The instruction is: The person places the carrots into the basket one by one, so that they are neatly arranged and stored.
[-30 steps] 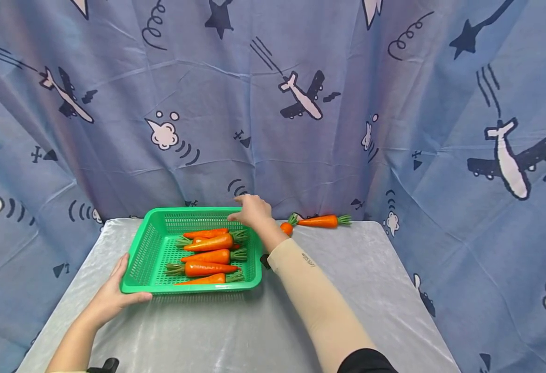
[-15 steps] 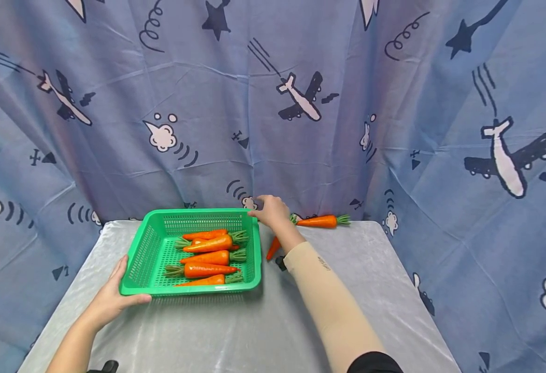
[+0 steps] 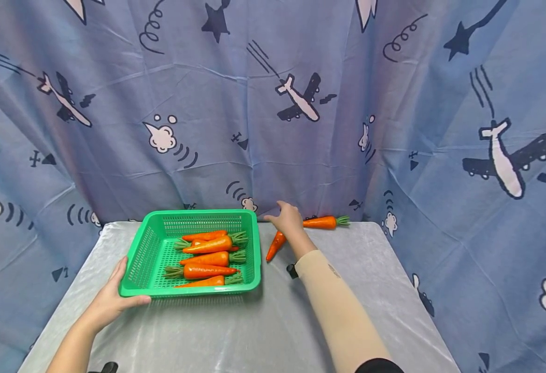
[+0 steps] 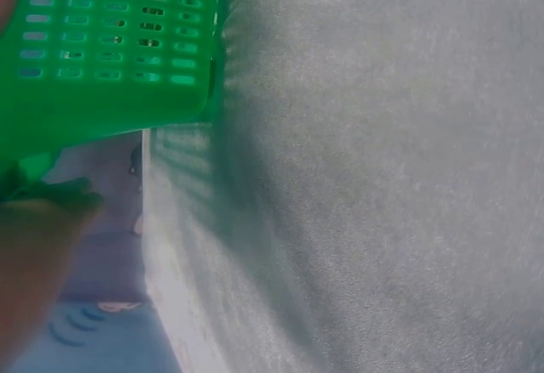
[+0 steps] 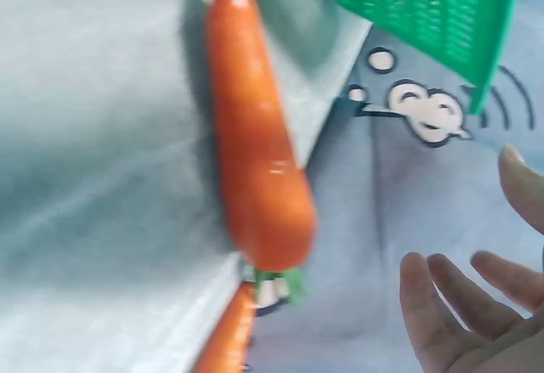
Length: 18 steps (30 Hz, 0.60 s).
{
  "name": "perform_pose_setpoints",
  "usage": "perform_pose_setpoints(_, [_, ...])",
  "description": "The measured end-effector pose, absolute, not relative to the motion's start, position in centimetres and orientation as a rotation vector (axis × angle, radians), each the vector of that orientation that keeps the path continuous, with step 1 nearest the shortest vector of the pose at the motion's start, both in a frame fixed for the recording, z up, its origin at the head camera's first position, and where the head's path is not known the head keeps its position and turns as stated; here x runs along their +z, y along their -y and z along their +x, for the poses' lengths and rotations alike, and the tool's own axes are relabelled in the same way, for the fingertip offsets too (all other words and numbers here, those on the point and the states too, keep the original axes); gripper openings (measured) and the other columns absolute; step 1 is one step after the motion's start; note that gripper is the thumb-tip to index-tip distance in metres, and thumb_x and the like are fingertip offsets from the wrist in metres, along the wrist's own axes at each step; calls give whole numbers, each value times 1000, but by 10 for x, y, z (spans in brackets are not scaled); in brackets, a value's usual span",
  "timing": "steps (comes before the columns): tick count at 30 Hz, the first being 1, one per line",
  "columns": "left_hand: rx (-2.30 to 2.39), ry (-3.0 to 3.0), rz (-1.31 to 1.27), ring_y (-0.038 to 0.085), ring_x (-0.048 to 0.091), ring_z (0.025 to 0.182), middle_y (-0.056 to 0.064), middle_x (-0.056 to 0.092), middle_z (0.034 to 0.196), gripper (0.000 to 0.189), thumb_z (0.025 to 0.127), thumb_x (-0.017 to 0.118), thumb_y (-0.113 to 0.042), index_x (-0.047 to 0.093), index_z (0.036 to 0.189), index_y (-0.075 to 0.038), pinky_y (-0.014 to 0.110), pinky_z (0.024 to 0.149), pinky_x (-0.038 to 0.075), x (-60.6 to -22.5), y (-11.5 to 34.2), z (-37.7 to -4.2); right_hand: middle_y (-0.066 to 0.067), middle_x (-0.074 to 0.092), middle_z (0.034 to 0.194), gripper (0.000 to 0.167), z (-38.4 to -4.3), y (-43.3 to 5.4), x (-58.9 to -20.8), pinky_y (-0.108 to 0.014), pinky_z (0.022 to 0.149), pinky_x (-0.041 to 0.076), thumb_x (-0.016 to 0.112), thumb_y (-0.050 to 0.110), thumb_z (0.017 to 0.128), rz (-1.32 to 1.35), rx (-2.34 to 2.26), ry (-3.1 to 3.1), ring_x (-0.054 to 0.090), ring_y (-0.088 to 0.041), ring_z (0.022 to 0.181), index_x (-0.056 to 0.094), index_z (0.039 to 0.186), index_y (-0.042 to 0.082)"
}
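Observation:
A green plastic basket [image 3: 189,292] with perforated walls holds several orange carrots [image 3: 207,271] with green tops. My left hand [image 3: 106,299] grips its near left corner, thumb along the front rim and fingers at the left side. In the left wrist view, part of that hand [image 4: 34,262] shows at the basket's edge [image 4: 102,105]. To the right of the basket, my right hand [image 3: 289,223] hovers with spread fingers, nothing in them. Beneath it lies a loose carrot [image 3: 276,246], its top hidden by the hand in the head view; the right wrist view shows the carrot's body [image 5: 259,135].
Another carrot [image 3: 323,223] lies near the table's back edge, its green leaves pointing right. A pale grey cloth [image 3: 371,290] covers the table. Behind and at both sides hangs a blue curtain [image 3: 198,129] printed with airplanes and clouds.
My right hand has moved from above the basket's right rim, rightward over the loose carrot, uncovering that carrot's tip. My left hand and the basket have stayed in place.

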<state>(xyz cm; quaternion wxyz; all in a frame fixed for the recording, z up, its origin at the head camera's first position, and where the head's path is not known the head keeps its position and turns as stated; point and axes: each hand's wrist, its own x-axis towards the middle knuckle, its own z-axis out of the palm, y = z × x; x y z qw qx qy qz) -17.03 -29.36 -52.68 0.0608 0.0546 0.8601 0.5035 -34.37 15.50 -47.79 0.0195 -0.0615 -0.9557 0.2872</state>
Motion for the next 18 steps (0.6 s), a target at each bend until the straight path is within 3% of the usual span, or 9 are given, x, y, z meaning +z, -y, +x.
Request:
perform_pose_setpoints(5, [1527,-2599,163,48,-11,151,24,-14,167,130,80,86,-16,-16,160,-11,73,115,6,-528,295,-170,-16,48,153,81,-342,-165,-498,-53,114,40,78,43,87,-261,1051,2885,44,-38,141,43,152,9])
perform_pose_setpoints(10, [1508,-2609,164,49,-10,151,25,-13,167,130,80,86,-17,-16,160,-12,73,114,7,-529,297,-171,-23,45,152,87,-342,-172,-518,-52,115,38,78,41,88,-346,1116,2841,42,-40,141,37,154,3])
perform_pose_setpoints(14, [1497,-2618,169,48,-10,152,25,-13,167,129,80,86,-17,-15,160,-11,74,114,8,-529,298,-172,-26,51,144,87,-341,-176,-531,-48,112,42,80,41,86,-411,1164,2788,50,-39,133,39,151,-1])
perform_pose_setpoints(18, [1503,-2605,156,48,-10,152,24,-14,167,129,80,86,-17,-15,160,-11,73,115,8,-530,297,-172,-24,61,127,74,-341,-178,-543,-46,103,48,81,37,84,-441,1226,2743,58,-38,117,50,139,-3])
